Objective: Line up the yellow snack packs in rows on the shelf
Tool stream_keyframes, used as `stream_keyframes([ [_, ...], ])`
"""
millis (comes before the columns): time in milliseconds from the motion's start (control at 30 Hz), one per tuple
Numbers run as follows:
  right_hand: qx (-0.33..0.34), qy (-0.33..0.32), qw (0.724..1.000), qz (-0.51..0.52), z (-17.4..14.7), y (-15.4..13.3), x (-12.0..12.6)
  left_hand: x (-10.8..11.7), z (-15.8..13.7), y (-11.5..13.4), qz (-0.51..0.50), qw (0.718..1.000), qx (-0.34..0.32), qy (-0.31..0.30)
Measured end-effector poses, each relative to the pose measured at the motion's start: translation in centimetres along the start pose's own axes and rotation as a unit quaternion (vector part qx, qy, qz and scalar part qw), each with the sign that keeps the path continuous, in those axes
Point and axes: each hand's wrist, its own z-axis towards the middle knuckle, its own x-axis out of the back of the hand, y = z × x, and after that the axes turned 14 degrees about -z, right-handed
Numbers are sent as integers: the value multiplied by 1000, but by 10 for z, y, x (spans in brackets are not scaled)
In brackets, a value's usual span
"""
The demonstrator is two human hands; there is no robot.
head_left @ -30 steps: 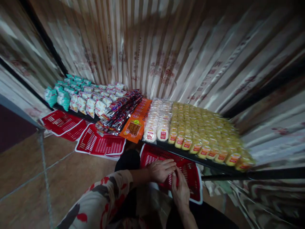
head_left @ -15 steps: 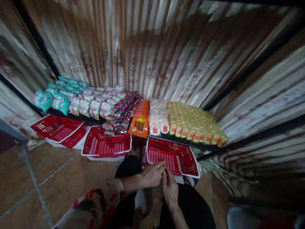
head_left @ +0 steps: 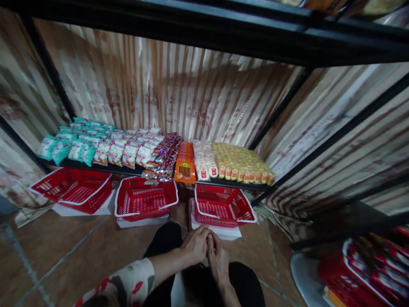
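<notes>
On the left, teal packets (head_left: 64, 145) stand on a low black shelf (head_left: 234, 183), with a red basket (head_left: 86, 192) below them. Next come white printed packets (head_left: 119, 151), then dark foil packets (head_left: 164, 155) slanting over the shelf's front edge above a middle basket (head_left: 145, 200). A flat orange packet (head_left: 184, 164) follows. The goods lie in the same order as a second ago.

At centre, the left hand (head_left: 194, 248) and right hand (head_left: 220, 258) meet above the person's knees, fingers curled and fingertips touching. Whether anything small is between them cannot be told. A second ago they overlapped the right-hand basket (head_left: 226, 207) in view; now they appear just in front of it, apart from its rim, partly because the camera has tilted up. This looks like a pause, with no packet visibly being handled.

That basket sits beneath clear-wrapped white rounds (head_left: 204, 160) and rows of yellow packs (head_left: 241, 160). The wider view now takes in a black beam (head_left: 179, 32) overhead and, at far right, a filled red basket (head_left: 338, 275), its contents blurred.
</notes>
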Motion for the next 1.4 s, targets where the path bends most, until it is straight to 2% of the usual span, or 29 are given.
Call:
stream_keyframes([
  [167, 4, -37, 999, 24, -23, -21, -6, 12, -34, -1, 16, 1000, 14, -1],
  [367, 86, -64, 989, 102, -26, -74, -25, 54, -66, -20, 73, 996, 11, 51],
  [500, 134, -98, 977, 133, -12, -108, -44, 88, -86, -48, 89, 991, -4, 104],
  [600, 151, -114, 974, 126, 4, -133, -62, 111, -103, -71, 91, 981, -3, 169],
  [700, 166, -111, 973, 113, 24, -157, -77, 135, -113, -89, 104, 966, 12, 235],
  [767, 161, -92, 977, 105, 39, -169, -83, 151, -112, -96, 110, 961, 16, 253],
  [867, 156, -75, 981, 94, 62, -175, -84, 170, -99, -98, 113, 959, 20, 261],
  [1000, 133, -39, 987, 80, 93, -159, -77, 179, -62, -93, 88, 962, 11, 258],
  [1200, 107, 43, 993, -1, 134, -112, -74, 164, 4, -78, 38, 980, 28, 195],
  [1400, 126, 40, 990, -53, 168, -92, -77, 152, 59, -67, 19, 984, 89, 156],
])
